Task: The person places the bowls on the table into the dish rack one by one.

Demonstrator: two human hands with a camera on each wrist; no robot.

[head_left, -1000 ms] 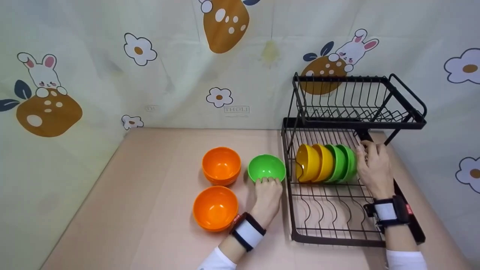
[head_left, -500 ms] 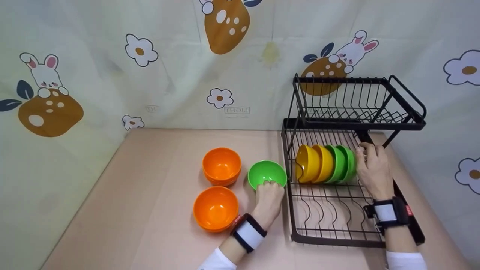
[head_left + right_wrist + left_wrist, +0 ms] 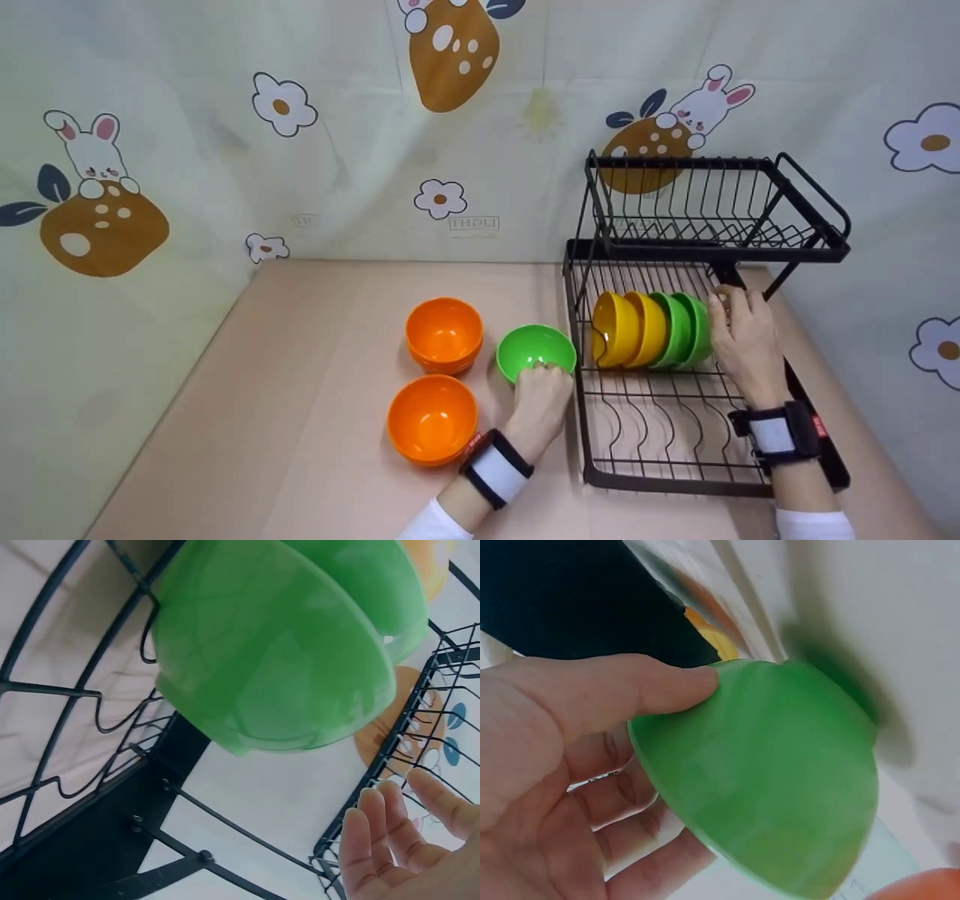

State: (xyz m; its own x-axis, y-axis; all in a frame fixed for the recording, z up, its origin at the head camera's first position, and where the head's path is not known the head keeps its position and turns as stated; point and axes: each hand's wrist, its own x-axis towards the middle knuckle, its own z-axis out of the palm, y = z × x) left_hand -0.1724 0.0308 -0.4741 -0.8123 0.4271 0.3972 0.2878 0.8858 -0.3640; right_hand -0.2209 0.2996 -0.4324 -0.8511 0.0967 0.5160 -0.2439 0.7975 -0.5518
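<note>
On the table, just left of the dish rack (image 3: 675, 476), stands a green bowl (image 3: 534, 346). My left hand (image 3: 541, 401) pinches its near rim; in the left wrist view the thumb lies on the outer wall of this green bowl (image 3: 772, 765), with the fingers on the inner side. Two yellow bowls (image 3: 613, 330) and two green bowls (image 3: 699, 330) stand on edge in a row in the rack's lower level. My right hand (image 3: 746, 337) is beside the rightmost green bowl. In the right wrist view its fingers (image 3: 397, 825) extend apart from that bowl (image 3: 270, 660).
Left of the held bowl are stacked orange bowls (image 3: 444, 334), with another orange bowl (image 3: 432, 420) in front of them. The rack's raised upper tier (image 3: 712, 202) overhangs its back part. A patterned cloth (image 3: 337, 150) hangs behind the table.
My left hand and the green bowl have come slightly nearer to me, and the bowl has shifted a little to the right. My right hand has stayed nearly in place beside the rightmost bowl.
</note>
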